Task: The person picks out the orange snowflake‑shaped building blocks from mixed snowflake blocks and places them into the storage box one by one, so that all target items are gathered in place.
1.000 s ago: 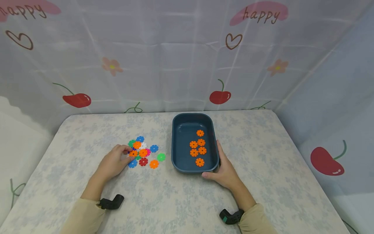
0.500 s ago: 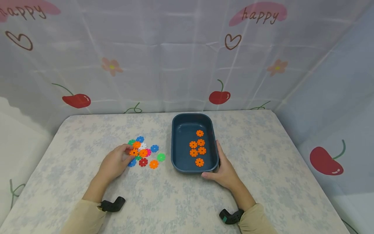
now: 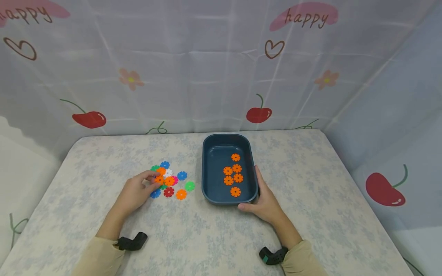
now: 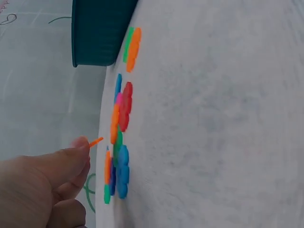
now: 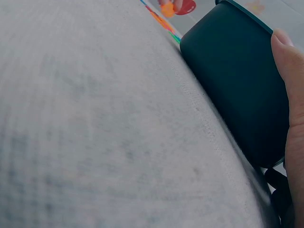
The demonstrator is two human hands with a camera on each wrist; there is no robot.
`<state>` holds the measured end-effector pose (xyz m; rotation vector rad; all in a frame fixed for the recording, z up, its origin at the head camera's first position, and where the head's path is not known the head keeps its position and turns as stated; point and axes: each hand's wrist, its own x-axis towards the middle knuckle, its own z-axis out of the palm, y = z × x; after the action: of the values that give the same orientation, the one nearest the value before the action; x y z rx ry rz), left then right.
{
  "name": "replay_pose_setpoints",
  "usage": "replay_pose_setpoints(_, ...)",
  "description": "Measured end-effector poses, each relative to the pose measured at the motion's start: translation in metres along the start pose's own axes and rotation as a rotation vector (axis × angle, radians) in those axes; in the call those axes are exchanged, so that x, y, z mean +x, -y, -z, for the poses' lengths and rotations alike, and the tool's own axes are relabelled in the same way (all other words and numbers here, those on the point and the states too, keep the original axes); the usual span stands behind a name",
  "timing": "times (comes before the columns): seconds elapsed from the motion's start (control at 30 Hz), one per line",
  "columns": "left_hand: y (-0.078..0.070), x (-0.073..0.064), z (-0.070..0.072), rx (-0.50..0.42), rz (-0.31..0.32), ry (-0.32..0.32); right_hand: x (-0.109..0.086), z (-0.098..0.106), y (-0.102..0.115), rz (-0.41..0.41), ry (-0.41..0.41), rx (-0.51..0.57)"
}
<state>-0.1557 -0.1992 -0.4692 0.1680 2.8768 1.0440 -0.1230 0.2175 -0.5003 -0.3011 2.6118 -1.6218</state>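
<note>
My left hand pinches an orange notched plastic disc between thumb and fingertips, raised a little above the pile. Below it lie overlapping discs of the same kind: a red disc, a blue disc, a pink one, a white one, and green and orange ones. To their right stands a dark blue rectangular plastic tub with several orange discs flat on its floor. My right hand holds the tub at its near right corner, thumb on the front side; its other fingers are partly hidden along the right wall.
A pale patterned cloth covers the table. At the back and sides hangs a white curtain printed with cherries and flowers. A black wrist device sits on each forearm. A green disc lies between pile and tub.
The pinched orange disc has come slightly up and right, off the discs under it. My right hand and the tub stay where they were.
</note>
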Motion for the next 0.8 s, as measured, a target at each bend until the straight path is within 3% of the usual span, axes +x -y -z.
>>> replay_pose_setpoints(0.2,-0.023,0.003,0.005,-0.152,0.008,0.033,0.000,0.000,0.001,0.006,0.005,0.001)
replay_pose_setpoints(0.33,-0.051,0.009,0.006,-0.224,0.000,0.053,0.000,0.000,0.000,0.000,0.002,0.004)
replay_pose_setpoints(0.5,-0.090,0.022,0.000,-0.302,-0.055,0.082,-0.001,0.001,0.000,-0.001,-0.006,0.005)
replay_pose_setpoints(0.67,-0.121,0.041,-0.013,-0.313,-0.116,0.091,-0.001,0.001,0.000,-0.001,-0.001,-0.001)
replay_pose_setpoints(0.8,-0.138,0.056,-0.025,-0.301,-0.149,0.085,0.000,0.000,0.000,0.000,0.001,-0.006)
